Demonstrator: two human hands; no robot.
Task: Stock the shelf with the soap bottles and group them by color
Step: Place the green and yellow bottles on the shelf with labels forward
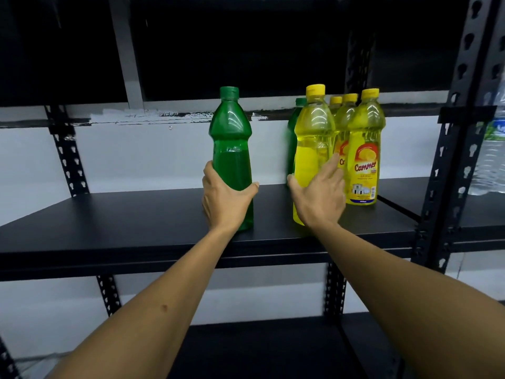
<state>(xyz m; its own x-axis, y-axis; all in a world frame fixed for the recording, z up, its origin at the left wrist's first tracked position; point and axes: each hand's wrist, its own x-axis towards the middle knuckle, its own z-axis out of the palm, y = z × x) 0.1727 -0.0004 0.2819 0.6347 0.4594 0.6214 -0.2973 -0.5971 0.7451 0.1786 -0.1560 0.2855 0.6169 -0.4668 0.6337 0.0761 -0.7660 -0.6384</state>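
A green soap bottle (231,149) stands upright on the black shelf (123,217), and my left hand (225,202) is wrapped around its lower half. My right hand (319,195) holds a yellow soap bottle (314,138) near the shelf's front, with the fingers loosely spread across its body. Right of it stands a labelled yellow bottle (364,149), with two more yellow bottles (345,113) behind. A second green bottle (293,138) is mostly hidden behind the held yellow one.
Black perforated uprights (461,132) frame the shelf on the right, and another (68,157) stands at the back left. A lower shelf (259,348) lies beneath. Wrapped clear water bottles (492,157) sit on the neighbouring shelf to the right. The shelf's left half is bare.
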